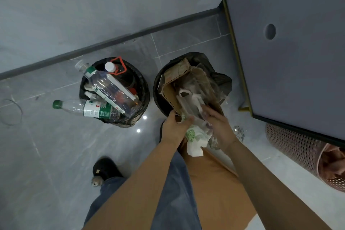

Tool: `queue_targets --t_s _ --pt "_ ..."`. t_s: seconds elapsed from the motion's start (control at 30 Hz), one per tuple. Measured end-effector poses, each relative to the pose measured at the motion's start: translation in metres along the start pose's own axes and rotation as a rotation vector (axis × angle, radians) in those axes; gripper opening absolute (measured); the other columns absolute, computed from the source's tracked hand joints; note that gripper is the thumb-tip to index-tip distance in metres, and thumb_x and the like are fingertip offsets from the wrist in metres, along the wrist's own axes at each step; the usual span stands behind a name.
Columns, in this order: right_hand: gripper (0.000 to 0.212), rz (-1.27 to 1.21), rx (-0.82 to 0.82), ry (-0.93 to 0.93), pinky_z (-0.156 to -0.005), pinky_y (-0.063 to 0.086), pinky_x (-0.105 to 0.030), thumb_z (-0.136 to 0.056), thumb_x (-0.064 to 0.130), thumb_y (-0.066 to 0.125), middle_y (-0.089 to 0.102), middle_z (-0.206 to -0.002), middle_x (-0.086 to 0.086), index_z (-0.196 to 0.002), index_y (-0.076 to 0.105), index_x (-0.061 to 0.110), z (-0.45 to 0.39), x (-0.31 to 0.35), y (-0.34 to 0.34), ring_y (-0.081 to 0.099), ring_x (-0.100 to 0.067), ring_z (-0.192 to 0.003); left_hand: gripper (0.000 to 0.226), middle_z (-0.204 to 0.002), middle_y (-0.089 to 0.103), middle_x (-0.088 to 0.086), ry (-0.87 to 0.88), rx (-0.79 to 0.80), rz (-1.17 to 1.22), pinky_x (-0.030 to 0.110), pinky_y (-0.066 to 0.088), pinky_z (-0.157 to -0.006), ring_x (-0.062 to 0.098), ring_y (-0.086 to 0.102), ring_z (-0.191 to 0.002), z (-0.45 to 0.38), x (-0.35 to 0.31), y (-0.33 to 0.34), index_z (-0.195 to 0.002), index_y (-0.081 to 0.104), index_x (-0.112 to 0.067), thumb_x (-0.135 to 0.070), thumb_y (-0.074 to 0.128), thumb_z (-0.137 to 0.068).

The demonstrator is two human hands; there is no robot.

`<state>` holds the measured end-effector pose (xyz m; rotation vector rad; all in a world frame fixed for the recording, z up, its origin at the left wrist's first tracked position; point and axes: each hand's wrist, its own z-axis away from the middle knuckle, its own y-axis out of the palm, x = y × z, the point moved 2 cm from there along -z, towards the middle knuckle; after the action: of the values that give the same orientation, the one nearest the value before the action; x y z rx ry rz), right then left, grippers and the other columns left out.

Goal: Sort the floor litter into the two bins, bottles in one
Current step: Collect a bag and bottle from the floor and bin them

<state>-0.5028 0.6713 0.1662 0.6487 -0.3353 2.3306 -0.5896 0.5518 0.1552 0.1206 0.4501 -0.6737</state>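
both forearms are bare, with no sleeves in view, and the left hand (pixel 172 129) and right hand (pixel 218 125) wear no gloves. the legs are in loose blue-grey jeans (pixel 179 192). one foot wears a black slipper (pixel 104 170) with a small pale ornament on top.

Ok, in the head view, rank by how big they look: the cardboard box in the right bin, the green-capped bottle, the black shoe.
1. Cardboard box, largest.
2 and 3. Green-capped bottle and black shoe: unsure. The bottle looks longer, but the shoe is nearer the camera and partly hidden by the trouser leg.
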Motion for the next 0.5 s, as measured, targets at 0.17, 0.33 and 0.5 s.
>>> queue_targets --t_s 0.17,0.33,0.5 --pt "0.059 0.4 -0.022 -0.466 -0.114 0.032 -0.032 -0.078 0.016 0.057 0.04 -0.148 -0.003 -0.133 0.049 0.034 0.04 -0.013 -0.015 0.037 -0.011 -0.136 0.016 -0.096 0.069 0.005 0.066 -0.024 -0.007 0.032 0.056 -0.078 0.02 0.066 -0.088 -0.003 -0.009 -0.003 -0.1 0.062 -0.014 -0.019 0.069 -0.086" --pt "0.085 0.978 0.069 -0.67 -0.112 0.028 -0.034 -0.076 0.033 0.06 0.012 -0.159 0.005 -0.15 0.017 0.034 0.057 -0.029 0.001 0.018 -0.018 -0.145 0.01 -0.094 0.072 0.007 0.068 -0.021 0.004 0.042 0.056 -0.085 0.022 0.069 -0.09 -0.004 -0.006 -0.004 -0.096 0.065 -0.015 -0.018 0.066 -0.087" --pt "0.053 0.956 -0.056 -0.776 -0.095 0.047 -0.037 -0.083 0.03 0.051 0.06 -0.126 -0.005 -0.135 0.047 0.022 0.031 -0.019 0.005 0.053 -0.019 -0.115 0.008 -0.094 0.072 0.007 0.061 0.057 0.096 0.048 0.057 -0.084 0.024 0.07 -0.09 -0.004 -0.012 -0.011 -0.096 0.065 -0.018 -0.025 0.064 -0.091"
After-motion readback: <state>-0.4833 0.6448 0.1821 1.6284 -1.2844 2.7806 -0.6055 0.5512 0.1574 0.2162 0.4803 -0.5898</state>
